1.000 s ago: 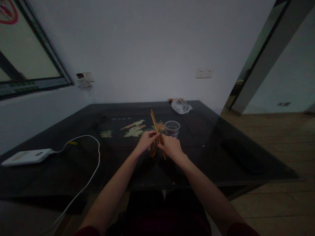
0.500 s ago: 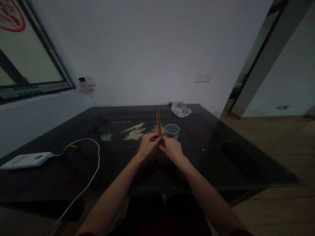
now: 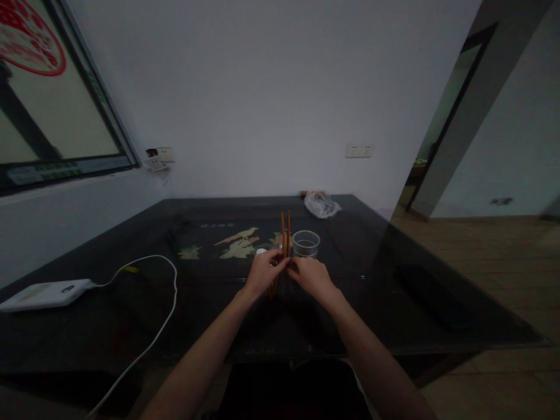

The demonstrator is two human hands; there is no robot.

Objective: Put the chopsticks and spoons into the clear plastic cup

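Note:
Slim brown wooden chopsticks (image 3: 283, 230) stand upright between my two hands over the dark table. My left hand (image 3: 266, 269) is closed round them, and their lower ends show beneath it, slightly tilted. Pressed close from the other side, my right hand (image 3: 308, 274) pinches at the chopsticks too; its fingertips meet the left ones. The exact number of sticks in each hand is hidden. Just behind my right hand stands a clear plastic cup (image 3: 306, 244). A small white-topped item (image 3: 261, 251) peeks out behind my left hand, mostly covered.
A crumpled clear plastic bag (image 3: 321, 205) lies by the wall, beside a brown rod-like item (image 3: 304, 193). On the left, a white power bank-like device (image 3: 46, 294) trails a white cable (image 3: 175, 291). A dark flat object (image 3: 431, 294) lies at right on the black table (image 3: 210, 338).
The tops of the chopsticks have spread slightly apart, one now standing further right. Both hands stay together at the sticks. The whole view has shifted a little, with the scene lower in frame.

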